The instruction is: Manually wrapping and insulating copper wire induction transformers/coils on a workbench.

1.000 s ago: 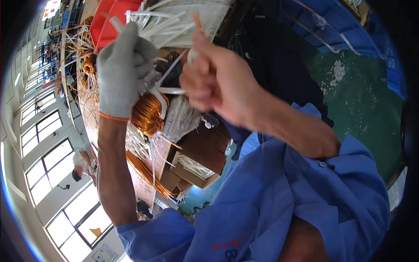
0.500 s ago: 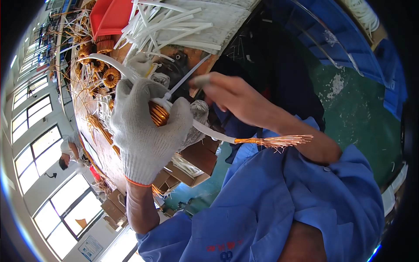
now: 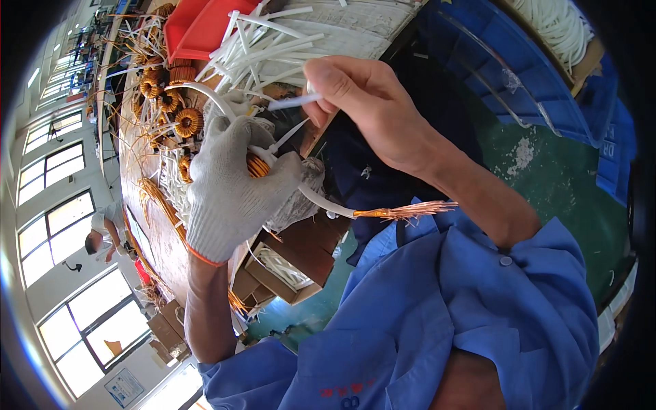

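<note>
My left hand point(image 3: 229, 184), in a white knit glove, is closed round a ring-shaped copper wire coil point(image 3: 258, 165). White sleeving point(image 3: 324, 203) runs out from the coil toward me and ends in a bundle of bare copper strands point(image 3: 417, 211). A white cable tie point(image 3: 290, 135) stands out from the coil, its tail reaching my right fingertips. Ungloved, my right hand point(image 3: 365, 102) is pinched closed on it. A blurred pale strip point(image 3: 294, 102) also juts left from these fingers; whether it is the tie's bent end, I cannot tell. The glove hides much of the coil.
Several copper coils point(image 3: 188, 123) lie along the left of the bench, near a red bin point(image 3: 195, 31) and loose white tubes point(image 3: 273, 48). Below the bench edge stands a cardboard box point(image 3: 301, 256) holding white pieces. Blue crates point(image 3: 506, 61) stand at right; a person point(image 3: 106, 229) is far left.
My right hand has risen and turned, and now pinches at the cable tie's tail. The coil in my left hand has shifted slightly right and down in view.
</note>
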A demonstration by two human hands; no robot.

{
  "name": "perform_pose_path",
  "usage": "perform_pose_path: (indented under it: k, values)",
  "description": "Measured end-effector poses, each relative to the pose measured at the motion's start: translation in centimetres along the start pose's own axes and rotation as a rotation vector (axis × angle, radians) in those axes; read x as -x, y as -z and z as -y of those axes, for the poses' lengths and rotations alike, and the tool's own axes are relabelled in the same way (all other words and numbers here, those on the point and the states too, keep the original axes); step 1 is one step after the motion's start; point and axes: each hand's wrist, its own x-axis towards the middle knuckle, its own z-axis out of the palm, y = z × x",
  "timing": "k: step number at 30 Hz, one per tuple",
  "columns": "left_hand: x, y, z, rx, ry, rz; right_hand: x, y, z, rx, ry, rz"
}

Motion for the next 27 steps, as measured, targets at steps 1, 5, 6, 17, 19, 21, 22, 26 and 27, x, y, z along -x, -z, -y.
perform_pose_path:
  k: [1,5,6,17,19,21,22,26,27]
  values:
    - [-0.2,0.0,-0.1,-0.002,-0.004,0.007,-0.4,-0.5,-0.5,-0.183,0.030,-0.010]
    - [-0.6,0.6,-0.5,-0.046,0.019,0.053,-1.2,-0.6,-1.0,-0.764,-0.207,0.093]
    - [-0.8,0.3,-0.3,-0.035,0.002,0.065,-1.1,-0.1,-1.4,-0.841,-0.296,0.112]
    - [0.0,0.8,-0.6,-0.307,-0.336,0.001,0.6,1.3,-1.0,-0.671,-0.289,-0.354]
    - [-1.1,0.1,-1.4,-0.372,-0.444,-0.016,6.1,1.9,-11.4,0.074,-0.255,-0.155]
    - [-1.4,-0.6,-1.8,-0.335,-0.493,-0.063,9.2,0.0,-14.2,0.464,-0.294,0.039]
    - [-1.6,-1.3,-1.8,-0.279,-0.469,-0.059,9.8,-1.1,-12.5,0.175,-0.484,-0.065]
    - [-2.9,-1.7,-3.1,0.101,-0.220,0.060,8.7,4.7,-9.8,0.947,-0.082,0.102]
    - [-3.5,-1.8,-2.9,0.215,-0.198,0.083,8.1,5.2,-8.5,1.107,0.055,0.121]
